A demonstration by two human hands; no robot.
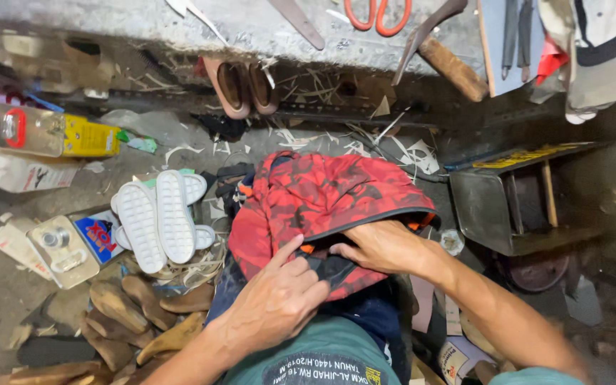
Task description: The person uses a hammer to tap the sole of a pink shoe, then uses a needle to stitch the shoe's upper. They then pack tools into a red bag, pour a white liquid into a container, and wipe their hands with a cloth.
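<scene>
Your left hand (pixel 279 299) lies palm-down on the near end of a red camouflage-pattern bag (pixel 322 207) resting on your lap. Fingers loosely curled, thumb raised toward the dark-edged opening; it presses the fabric rather than gripping it.

Your right hand (pixel 383 246) comes in from the right, fingers tucked under the black-trimmed flap (pixel 372 219) at the bag's mouth. How far that hand is closed inside, you cannot tell; the fingertips are hidden by the cloth. A bit of orange lining (pixel 308 249) shows between the two hands.

Step in hand, by the look of it: opening or feeling into the bag's mouth, left hand steadying, right hand probing.

Next move would likely call for lifting the flap higher with the right hand while the left keeps the body of the bag pinned, so the opening stays wide and the fabric does not bunch.

Around you:
- Left of your left hand, on the floor: white shoe soles (pixel 162 217) stacked side by side, tread up.
- Below those, nearer you: a heap of brown wooden shoe lasts (pixel 133 310).
- Further left: glue tins (pixel 62 249).
- Right of your right hand: an open metal box (pixel 536 196).
- Beyond the bag: the bench (pixel 251 32) edge, with orange-handled scissors (pixel 378 14) on it.
</scene>
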